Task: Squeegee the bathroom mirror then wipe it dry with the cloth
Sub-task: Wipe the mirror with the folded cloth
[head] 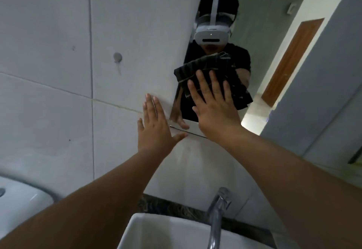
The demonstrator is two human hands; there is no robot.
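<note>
The mirror [274, 33] hangs on the tiled wall at the upper right and reflects a person in a headset. A dark striped cloth [197, 68] lies flat against the glass near the mirror's lower left corner. My right hand [213, 107] presses on the cloth with fingers spread and palm flat. My left hand [154, 127] rests flat on the wall tile just left of the mirror's lower corner, fingers apart, holding nothing. No squeegee is in view.
A white washbasin [156, 233] sits below, with a chrome tap [217, 215] rising at its right. A second white fixture [21, 199] shows at the lower left. A round wall plug [117, 57] marks the tile. The mirror reflects a brown door [290, 62].
</note>
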